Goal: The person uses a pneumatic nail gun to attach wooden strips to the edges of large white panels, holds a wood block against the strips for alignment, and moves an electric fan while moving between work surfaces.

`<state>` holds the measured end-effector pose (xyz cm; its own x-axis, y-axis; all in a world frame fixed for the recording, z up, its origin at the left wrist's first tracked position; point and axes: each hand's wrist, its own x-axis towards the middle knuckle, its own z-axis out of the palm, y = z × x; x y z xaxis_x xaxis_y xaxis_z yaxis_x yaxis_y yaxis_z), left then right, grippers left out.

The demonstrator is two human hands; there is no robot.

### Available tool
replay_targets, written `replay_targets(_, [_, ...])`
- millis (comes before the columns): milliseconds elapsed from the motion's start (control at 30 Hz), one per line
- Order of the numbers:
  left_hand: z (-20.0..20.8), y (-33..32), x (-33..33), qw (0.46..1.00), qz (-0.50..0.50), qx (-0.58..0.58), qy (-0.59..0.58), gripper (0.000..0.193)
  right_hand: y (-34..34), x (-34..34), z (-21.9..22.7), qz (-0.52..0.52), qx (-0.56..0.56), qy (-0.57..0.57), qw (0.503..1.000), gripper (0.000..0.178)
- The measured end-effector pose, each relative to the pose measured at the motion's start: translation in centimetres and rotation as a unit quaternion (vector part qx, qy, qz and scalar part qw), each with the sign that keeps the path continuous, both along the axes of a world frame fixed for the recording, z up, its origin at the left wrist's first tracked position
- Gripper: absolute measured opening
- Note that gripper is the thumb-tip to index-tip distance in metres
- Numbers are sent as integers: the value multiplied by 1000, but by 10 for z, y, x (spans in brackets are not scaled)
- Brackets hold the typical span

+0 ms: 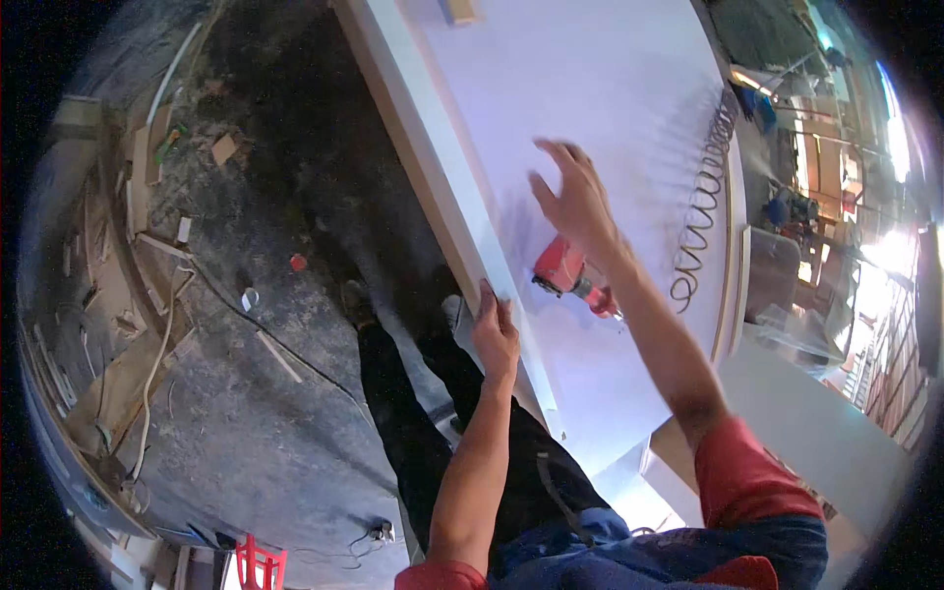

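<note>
A long white strip [442,147] runs along the near-left edge of a large white panel [580,79]. My left hand [495,332] is closed over the strip, with its fingertips on the top face. Above the panel my right hand [578,202] is raised, its fingers spread and nothing in them. Under the right wrist a red pneumatic nail gun [562,265] lies on the panel, partly covered by my forearm. From near the tool, a dark coiled air hose [700,211] stretches along the panel's right side.
A small wood block [459,11] sits at the panel's far end. Wood offcuts [224,149], a dark cable [285,344] and scrap boards [123,383] litter the floor on the left. A red stool [260,564] stands at lower left. Clear plastic sheeting [798,334] lies to the right.
</note>
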<state>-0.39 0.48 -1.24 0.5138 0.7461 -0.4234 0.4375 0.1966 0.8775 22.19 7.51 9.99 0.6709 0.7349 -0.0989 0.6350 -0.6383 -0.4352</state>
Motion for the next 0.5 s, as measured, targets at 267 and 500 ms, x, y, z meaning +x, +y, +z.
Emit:
replay_targets(267, [9,-3,-7,999,14,37,34,47,205,125,-96,19,-73,-165,983,70])
replay_targets(500, [8,-6,-20,998,14,59,26,45,184,93,-101,19,-64,-149,987,31])
